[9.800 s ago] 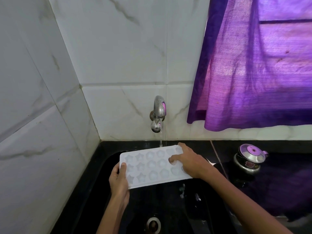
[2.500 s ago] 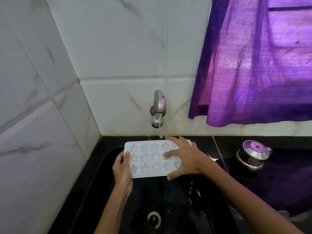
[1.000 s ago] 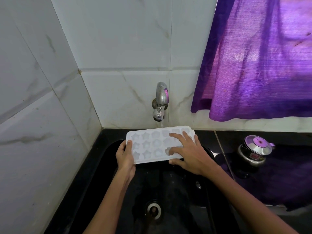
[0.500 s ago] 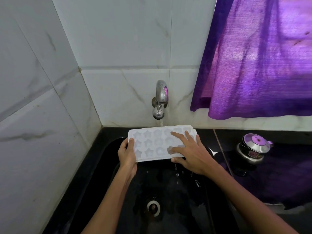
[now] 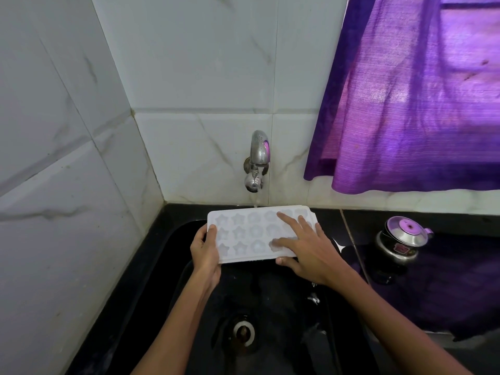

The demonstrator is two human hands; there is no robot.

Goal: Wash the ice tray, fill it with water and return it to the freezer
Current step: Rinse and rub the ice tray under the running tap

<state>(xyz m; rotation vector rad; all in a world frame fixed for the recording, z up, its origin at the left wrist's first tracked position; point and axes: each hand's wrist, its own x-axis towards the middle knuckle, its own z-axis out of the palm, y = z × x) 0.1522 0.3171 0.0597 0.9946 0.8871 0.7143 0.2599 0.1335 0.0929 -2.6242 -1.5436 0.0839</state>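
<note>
**One ice tray under one running tap, held by two hands**

A person stands at a black sink [image 5: 151,269] in the corner of two tiled walls. There is one ice tray [image 5: 243,234], white, and it is held flat above the back part of the sink, directly below the tap [image 5: 256,163]. One thin stream of water [image 5: 255,203] falls from the tap onto the far edge of the tray.

The tray has three rows of moulds. I count star shapes in the two left columns and rounder shapes next to them; the columns on the right side are covered by a hand, so I cannot give the full number.

The left hand [image 5: 205,253] grips the left short edge of the tray: the thumb lies on top of the rim and the other fingers are curled under it. The right hand [image 5: 308,247] rests on top of the right part of the tray with its fingers straight and spread apart, the fingertips touching the moulds, the thumb at the near edge.

In the bottom of the sink there is one round metal drain [image 5: 243,332]. On the black counter to the right stands one small steel pot with a lid [image 5: 400,239]. One purple curtain [image 5: 414,90] hangs over the window above it.
</note>
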